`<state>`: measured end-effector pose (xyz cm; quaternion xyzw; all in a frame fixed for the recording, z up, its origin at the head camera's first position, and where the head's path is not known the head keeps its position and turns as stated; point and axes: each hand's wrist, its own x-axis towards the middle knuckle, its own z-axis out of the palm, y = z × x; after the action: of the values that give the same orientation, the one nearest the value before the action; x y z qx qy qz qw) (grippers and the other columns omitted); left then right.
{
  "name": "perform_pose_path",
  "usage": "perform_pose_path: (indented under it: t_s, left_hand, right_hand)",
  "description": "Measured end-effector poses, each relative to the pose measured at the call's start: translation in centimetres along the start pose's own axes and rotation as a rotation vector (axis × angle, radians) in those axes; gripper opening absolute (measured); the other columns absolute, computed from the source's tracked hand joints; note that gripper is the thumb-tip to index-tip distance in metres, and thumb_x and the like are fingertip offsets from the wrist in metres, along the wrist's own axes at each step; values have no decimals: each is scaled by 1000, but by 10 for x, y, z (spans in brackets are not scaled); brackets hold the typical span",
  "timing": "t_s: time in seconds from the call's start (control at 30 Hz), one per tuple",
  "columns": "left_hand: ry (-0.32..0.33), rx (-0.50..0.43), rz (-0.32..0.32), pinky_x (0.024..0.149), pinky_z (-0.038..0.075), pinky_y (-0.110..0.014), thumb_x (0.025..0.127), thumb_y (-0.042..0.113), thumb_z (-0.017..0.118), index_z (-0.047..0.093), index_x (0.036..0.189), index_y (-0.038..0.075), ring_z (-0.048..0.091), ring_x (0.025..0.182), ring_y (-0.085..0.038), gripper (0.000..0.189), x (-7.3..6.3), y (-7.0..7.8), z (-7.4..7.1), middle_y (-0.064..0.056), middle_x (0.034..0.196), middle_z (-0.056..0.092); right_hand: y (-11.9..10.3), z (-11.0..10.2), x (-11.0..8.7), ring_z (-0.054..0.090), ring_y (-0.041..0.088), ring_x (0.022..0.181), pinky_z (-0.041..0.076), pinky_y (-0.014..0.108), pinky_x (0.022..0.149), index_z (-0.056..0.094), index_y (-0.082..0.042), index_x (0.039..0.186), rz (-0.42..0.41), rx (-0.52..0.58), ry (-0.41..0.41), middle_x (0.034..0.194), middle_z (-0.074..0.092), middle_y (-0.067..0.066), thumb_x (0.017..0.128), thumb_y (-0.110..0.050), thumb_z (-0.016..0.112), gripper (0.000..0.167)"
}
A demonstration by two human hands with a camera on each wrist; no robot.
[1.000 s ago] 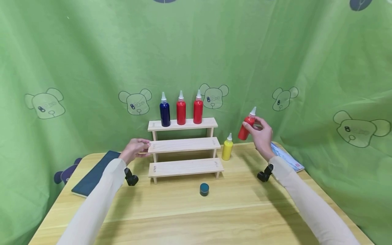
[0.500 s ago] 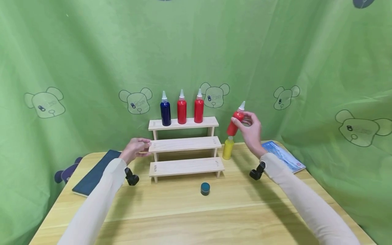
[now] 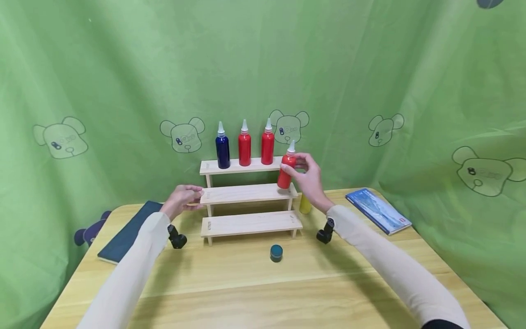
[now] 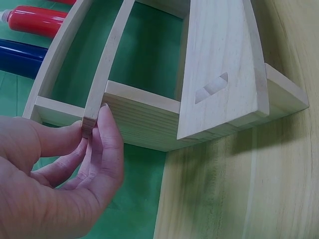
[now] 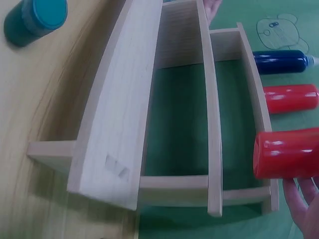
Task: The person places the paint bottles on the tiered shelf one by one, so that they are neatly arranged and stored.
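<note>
A three-step wooden rack (image 3: 251,224) stands on the table. My left hand (image 3: 182,200) pinches the left end of its middle shelf between thumb and fingers, as the left wrist view (image 4: 75,169) shows close up. With thumb and fingers my right hand (image 3: 309,180) grips a red squeeze bottle (image 3: 286,172), white nozzle up and slightly tilted, by the right end of the middle shelf; whether it touches the wood I cannot tell. On the top shelf stand a dark blue bottle (image 3: 223,152) and two red bottles (image 3: 244,150). Behind my right hand, a yellow bottle (image 3: 305,205) is mostly hidden.
A small teal-lidded jar (image 3: 276,253) sits on the table before the rack. To the left lies a dark folder or book (image 3: 131,233), partly under my sleeve. A blue-covered book (image 3: 378,210) lies at the right. Green curtain (image 3: 246,59) hangs close behind the rack.
My right hand has carried the red bottle leftward, past the yellow bottle, to the rack's right end. My left hand has stayed on the middle shelf.
</note>
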<state>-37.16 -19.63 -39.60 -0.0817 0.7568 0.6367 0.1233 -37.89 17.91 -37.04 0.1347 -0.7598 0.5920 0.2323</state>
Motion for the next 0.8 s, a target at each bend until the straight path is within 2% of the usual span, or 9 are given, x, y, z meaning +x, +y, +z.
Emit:
perform_pose_path:
  t_s: [0.17, 0.43, 0.67, 0.8]
  left_hand:
    - [-5, -4, 6, 88, 67, -31, 104, 2, 60, 50, 146, -8, 60, 93, -18, 45, 0, -1, -1, -8, 110, 59]
    - [-6, -3, 17, 89, 67, -32, 103, 1, 60, 51, 145, -9, 61, 88, -16, 44, -4, -1, 2, -8, 108, 59]
    - [-3, -2, 8, 87, 67, -31, 104, 1, 59, 50, 146, -9, 60, 90, -17, 44, -4, 0, 1, -8, 109, 59]
    - [0, -6, 13, 88, 67, -32, 104, 1, 59, 50, 145, -9, 60, 89, -16, 44, -3, -1, 1, -8, 108, 59]
  right_hand:
    - [-2, 16, 3, 63, 20, 106, 58, 26, 93, 61, -8, 130, -23, 15, -48, 125, 67, 10, 91, -25, 84, 49]
    - [-6, 37, 6, 63, 23, 105, 58, 25, 89, 62, -7, 132, 37, 17, -81, 124, 67, 14, 91, -25, 85, 51]
    - [-13, 55, 7, 66, 28, 109, 62, 32, 94, 66, -4, 131, 76, 0, -118, 122, 68, 16, 90, -23, 85, 49]
    - [-13, 69, 6, 67, 28, 109, 62, 31, 94, 67, -5, 130, 81, 7, -148, 121, 68, 15, 89, -22, 86, 48]
